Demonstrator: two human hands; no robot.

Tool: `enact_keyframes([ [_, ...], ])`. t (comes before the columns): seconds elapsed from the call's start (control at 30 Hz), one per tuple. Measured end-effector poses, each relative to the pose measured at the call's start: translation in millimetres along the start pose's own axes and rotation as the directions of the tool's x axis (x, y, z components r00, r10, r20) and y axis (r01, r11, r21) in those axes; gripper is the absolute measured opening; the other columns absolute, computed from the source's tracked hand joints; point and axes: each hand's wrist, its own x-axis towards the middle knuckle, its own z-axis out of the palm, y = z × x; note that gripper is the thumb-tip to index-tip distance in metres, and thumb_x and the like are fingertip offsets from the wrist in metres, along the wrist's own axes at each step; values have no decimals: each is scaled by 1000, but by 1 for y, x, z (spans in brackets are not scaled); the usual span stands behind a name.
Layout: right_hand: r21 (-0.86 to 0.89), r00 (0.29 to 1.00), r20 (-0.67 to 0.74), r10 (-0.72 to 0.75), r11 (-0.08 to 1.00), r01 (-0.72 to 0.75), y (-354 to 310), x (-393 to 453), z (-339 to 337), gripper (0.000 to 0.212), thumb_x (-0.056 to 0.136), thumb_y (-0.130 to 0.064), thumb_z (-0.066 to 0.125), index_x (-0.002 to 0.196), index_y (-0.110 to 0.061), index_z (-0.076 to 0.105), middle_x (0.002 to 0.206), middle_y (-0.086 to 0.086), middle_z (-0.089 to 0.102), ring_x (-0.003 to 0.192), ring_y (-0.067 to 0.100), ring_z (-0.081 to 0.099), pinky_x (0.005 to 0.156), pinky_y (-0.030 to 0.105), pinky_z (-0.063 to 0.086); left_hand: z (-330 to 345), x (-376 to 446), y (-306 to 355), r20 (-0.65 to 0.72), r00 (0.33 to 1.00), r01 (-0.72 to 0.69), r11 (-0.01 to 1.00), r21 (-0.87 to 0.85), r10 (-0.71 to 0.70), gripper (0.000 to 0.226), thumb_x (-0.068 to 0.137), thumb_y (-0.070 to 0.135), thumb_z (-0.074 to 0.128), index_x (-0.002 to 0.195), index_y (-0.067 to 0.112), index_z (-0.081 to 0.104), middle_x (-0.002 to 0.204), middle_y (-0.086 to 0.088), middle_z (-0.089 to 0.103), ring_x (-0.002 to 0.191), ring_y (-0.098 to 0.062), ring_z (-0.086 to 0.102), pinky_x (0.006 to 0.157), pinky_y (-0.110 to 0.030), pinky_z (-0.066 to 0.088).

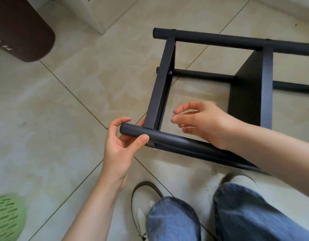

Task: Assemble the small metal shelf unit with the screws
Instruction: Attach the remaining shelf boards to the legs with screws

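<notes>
A black metal shelf unit (218,41) lies on its side on the tiled floor, round posts joined by flat shelf panels. My left hand (120,145) grips the end of the near round post (169,139), thumb on top and fingers curled round its tip. Above that post, inside the frame, my right hand (200,120) pinches a small thin dark thing, perhaps a screw (173,115), between thumb and forefinger. A fitted screw head (170,72) shows on the left shelf panel (160,87) near the far post. A second panel (252,91) stands at the right.
My two shoes and jeans legs (237,214) are at the bottom, close to the near post. A dark brown rounded object (23,30) stands at top left, a green perforated plastic thing (6,216) at bottom left, and a white cabinet base (98,18) at the top.
</notes>
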Motion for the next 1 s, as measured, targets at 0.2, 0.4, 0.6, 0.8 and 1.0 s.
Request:
enact_keyframes([
  [0.2, 88, 975, 187, 123, 986, -141, 3, 17, 6, 4, 84, -9, 74, 88, -7, 75, 78, 7, 71, 61, 8, 62, 60, 18, 54, 0, -3, -5, -17, 999, 33, 999, -14, -33, 61, 71, 9, 77, 124, 28, 53, 96, 3, 76, 95, -11, 71, 82, -21, 54],
  [0.4, 148, 929, 294, 225, 949, -277, 4, 27, 15, 18, 89, 1, 66, 105, 6, 68, 83, 12, 67, 67, 13, 65, 61, 18, 57, 0, -5, -5, -41, 997, 57, 998, -33, -58, 57, 70, 8, 75, 119, 29, 57, 103, -3, 76, 100, -15, 71, 82, -22, 54],
  [0.6, 194, 898, 340, 280, 913, -358, 8, 36, 23, 24, 91, 4, 60, 114, 8, 66, 112, 27, 67, 81, 22, 66, 74, 24, 60, 0, -5, -3, -51, 996, 73, 996, -49, -75, 53, 69, 5, 75, 114, 28, 60, 108, -7, 76, 103, -17, 72, 82, -21, 55],
  [0.8, 75, 893, 376, 248, 952, -296, 16, 46, 32, 12, 88, 0, 66, 100, 0, 69, 109, 22, 67, 80, 19, 62, 78, 25, 54, -2, -6, -6, -58, 994, 89, 995, -55, -92, 50, 70, 2, 74, 109, 32, 65, 111, -8, 75, 105, -17, 71, 82, -20, 55],
  [1.0, 69, 884, 411, 223, 959, -274, 21, 50, 34, 7, 88, -1, 65, 84, -5, 69, 90, 13, 67, 67, 14, 60, 67, 20, 55, -4, -5, -6, -36, 995, 94, 993, -69, -97, 54, 65, 5, 84, 107, 34, 67, 113, -10, 74, 107, -18, 71, 82, -21, 55],
])
